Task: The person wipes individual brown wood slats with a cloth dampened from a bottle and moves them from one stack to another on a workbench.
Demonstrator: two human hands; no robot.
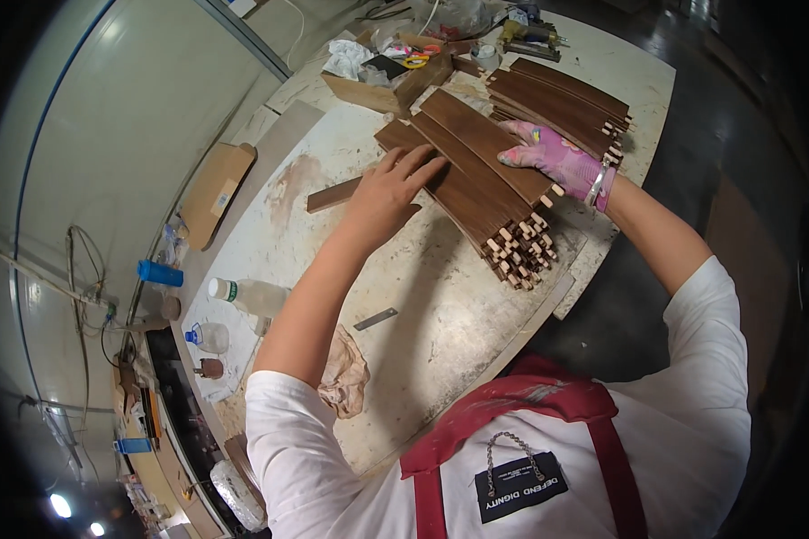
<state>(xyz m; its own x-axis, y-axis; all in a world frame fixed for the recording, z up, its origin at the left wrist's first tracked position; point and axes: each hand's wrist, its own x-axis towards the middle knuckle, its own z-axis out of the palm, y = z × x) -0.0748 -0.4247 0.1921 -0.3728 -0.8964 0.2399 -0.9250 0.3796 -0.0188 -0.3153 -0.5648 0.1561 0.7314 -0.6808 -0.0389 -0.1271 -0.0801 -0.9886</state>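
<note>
A stack of dark brown wooden slats (463, 193) lies slanted on the worktable, with pale dowel pins (523, 247) bunched at its near end. My bare left hand (394, 193) rests at the stack's left edge, fingers apart on the upper face and thumb beside it. On the stack's right side my right hand (555, 160), in a pink patterned glove, grips the top slat (485, 144); its thumb lies over the slat's edge and the other fingers are partly hidden. A second stack of slats (557, 99) lies just beyond this hand.
The white worktable (431, 296) holds a loose wooden strip (333, 194), a small metal blade (376, 319) and a crumpled cloth (343, 373). Plastic bottles (253, 296) stand left. Farther back are a cardboard box (391, 81) of odds and ends and a power tool (530, 38).
</note>
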